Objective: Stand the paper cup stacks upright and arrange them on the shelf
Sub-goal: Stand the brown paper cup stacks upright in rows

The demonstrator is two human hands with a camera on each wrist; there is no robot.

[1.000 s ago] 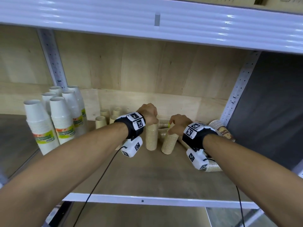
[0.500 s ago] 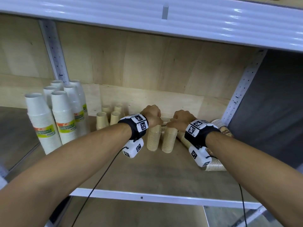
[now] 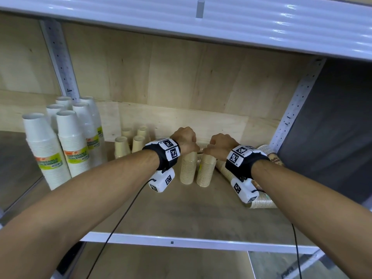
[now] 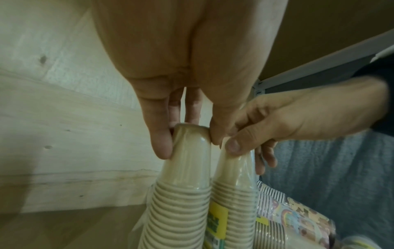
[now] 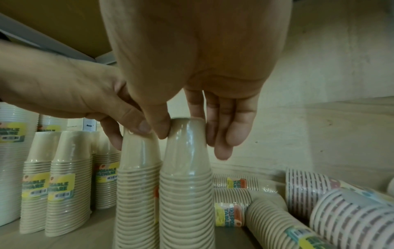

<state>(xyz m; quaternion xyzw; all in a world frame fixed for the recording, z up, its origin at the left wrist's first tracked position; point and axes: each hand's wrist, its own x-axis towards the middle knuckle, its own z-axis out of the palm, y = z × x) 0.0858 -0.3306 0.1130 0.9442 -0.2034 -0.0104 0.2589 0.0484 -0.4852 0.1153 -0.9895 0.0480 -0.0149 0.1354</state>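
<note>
My left hand (image 3: 186,138) pinches the top of one tan cup stack (image 3: 188,168) and my right hand (image 3: 220,146) pinches the top of its neighbour (image 3: 206,171); both stand upright, touching, mid-shelf (image 3: 181,214). Held only at the top, either could tip if I let go unevenly, and the slick wrap may slip. To the right, fallen patterned stacks (image 5: 349,217) lie near their bases, crowding that side. Left stand four small tan stacks (image 3: 131,141) and the tall white stacks (image 3: 60,141).
</note>
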